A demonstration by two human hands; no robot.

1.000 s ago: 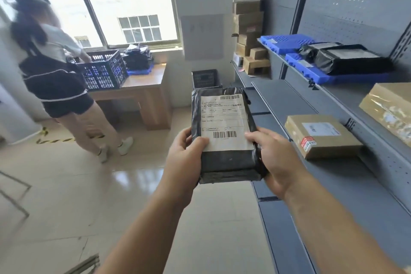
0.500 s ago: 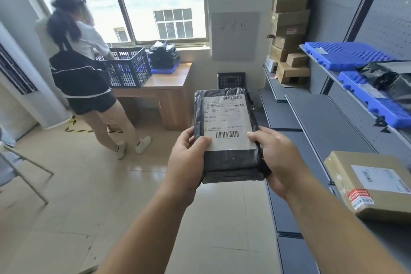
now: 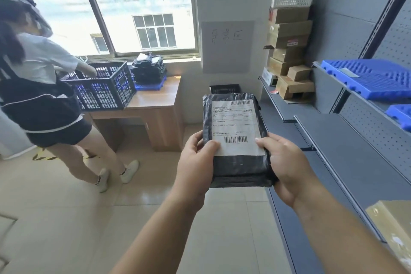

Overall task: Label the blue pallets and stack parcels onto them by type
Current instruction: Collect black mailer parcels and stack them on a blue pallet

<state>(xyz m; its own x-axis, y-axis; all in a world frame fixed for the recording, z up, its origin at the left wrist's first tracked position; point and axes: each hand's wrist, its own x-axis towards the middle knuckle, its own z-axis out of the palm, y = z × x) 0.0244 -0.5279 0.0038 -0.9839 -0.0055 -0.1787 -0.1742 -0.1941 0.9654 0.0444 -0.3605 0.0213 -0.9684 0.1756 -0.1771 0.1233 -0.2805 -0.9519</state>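
I hold a black plastic-wrapped parcel [image 3: 235, 169] with a white shipping label upright in front of me. My left hand [image 3: 195, 162] grips its lower left edge, thumb on the label. My right hand [image 3: 287, 167] grips its lower right edge. A bare blue pallet [image 3: 373, 78] with a small label strip lies on the upper right shelf, and the corner of a second blue pallet [image 3: 400, 115] shows at the right edge. A third blue pallet [image 3: 149, 85] on the wooden desk carries a stack of black parcels [image 3: 148, 68].
Another person [image 3: 42, 87] stands at the left by a dark crate [image 3: 104, 87] on the desk [image 3: 155, 104]. Cardboard boxes [image 3: 289, 51] are stacked on the far shelf. Grey shelves [image 3: 347, 151] run along the right, with a brown box [image 3: 393, 222] at the near end.
The view has swung left and moved closer to the desk. The parcel stays in both hands, unchanged in grip. The black parcels on the right shelf pallet have left the view.
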